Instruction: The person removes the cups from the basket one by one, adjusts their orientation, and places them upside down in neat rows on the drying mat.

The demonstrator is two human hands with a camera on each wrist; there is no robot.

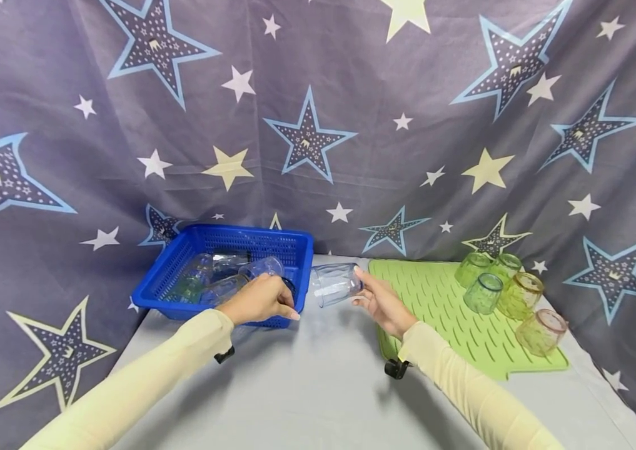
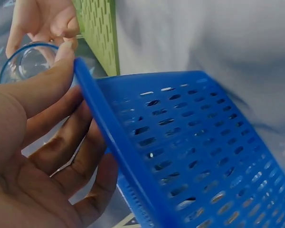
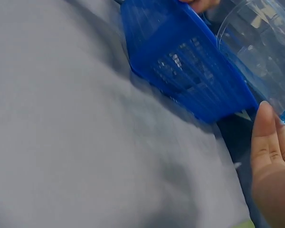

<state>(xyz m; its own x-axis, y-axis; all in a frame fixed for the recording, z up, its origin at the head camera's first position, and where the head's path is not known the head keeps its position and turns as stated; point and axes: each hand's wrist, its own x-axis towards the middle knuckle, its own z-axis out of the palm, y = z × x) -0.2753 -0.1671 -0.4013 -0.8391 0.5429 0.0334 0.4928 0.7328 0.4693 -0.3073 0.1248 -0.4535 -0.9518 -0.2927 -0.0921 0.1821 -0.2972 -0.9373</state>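
Note:
My right hand point(image 1: 382, 306) pinches a clear, bluish drinking glass point(image 1: 336, 284) at one end, with the thumb and fingers on opposite sides. The glass lies sideways in the air, just right of a blue perforated basket point(image 1: 182, 307). Over that basket's right rim hangs my left hand point(image 1: 261, 299), its fingers loosely bent on the inner side and its thumb close to the rim. Nothing shows in the left fingers point(image 2: 61, 147). Several clear glasses point(image 1: 224, 289) lie inside the basket, partly hidden by the left hand and wrist.
A green ridged drying mat point(image 1: 436, 287) lies on the right of the white table. On its right part stand several tinted glasses, among them a blue-green glass point(image 1: 483, 294), a yellow glass point(image 1: 520, 295) and a pink glass point(image 1: 543, 331). A star-patterned curtain point(image 1: 306, 206) hangs behind the table.

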